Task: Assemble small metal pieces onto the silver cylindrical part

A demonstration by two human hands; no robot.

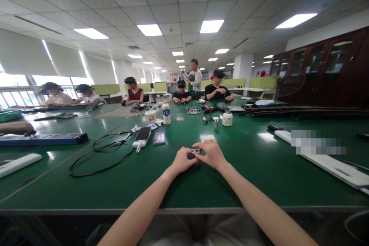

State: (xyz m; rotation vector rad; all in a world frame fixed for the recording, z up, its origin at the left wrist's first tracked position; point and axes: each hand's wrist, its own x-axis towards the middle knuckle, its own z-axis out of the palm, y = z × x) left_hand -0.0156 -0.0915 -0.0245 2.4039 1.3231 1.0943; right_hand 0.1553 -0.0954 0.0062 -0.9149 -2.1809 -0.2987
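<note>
Biggest 1st: green desk (86,196), filling most of the lower view. R side: long white device (328,165), flat, well apart from the hands. Far L: long blue bar (57,139) w/ a co-worker's hand (21,128) at it. Mid, near edge: L hand (183,160) & R hand (213,153), tips meeting low over desk. Beyond them: bottle (166,113), upright; phone (143,134), flat w/ white lead; white jar (227,119), upright.

Smallest: small grey part (197,150), at the fingertips btwn both hands; detail too tiny to ID. Fingers (199,144) of both hands look closed in a pinch on it, thumbs & index fingers around it; exact contact pts partly hidden. Step now, prob.: close two-handed work on that part. Next move calls for a light, steady pinch & fine fingertip ctrl, as sth so small could slip.
</note>
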